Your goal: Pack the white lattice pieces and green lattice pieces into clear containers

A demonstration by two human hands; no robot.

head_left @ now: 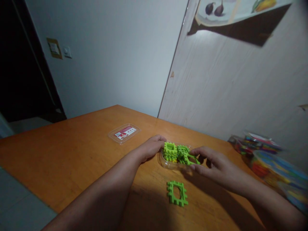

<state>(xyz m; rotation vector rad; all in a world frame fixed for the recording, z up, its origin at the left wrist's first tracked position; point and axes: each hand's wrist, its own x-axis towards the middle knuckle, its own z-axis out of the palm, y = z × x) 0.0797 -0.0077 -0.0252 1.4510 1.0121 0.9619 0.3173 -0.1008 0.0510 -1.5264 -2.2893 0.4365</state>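
Observation:
A clear plastic container [166,165] sits on the table, packed with green interlocking building pieces [170,150] in stacks. My left hand [152,148] grips its left side, the fingers curled over the far end. On the other side, my right hand [213,162] pinches a green square frame piece [197,160] between thumb and fingers, tilted at the container's right end. Whether this piece still touches the others I cannot tell. Nearer to me, a separate green frame piece [170,193] with a round hole lies flat on the wood.
A clear lid [115,138] with a printed label lies on the wooden table [79,144], left of the container. Toward the right edge stand a blurred tub with a blue lid [276,163] and colourful packages [260,142]. Walls rise behind the table.

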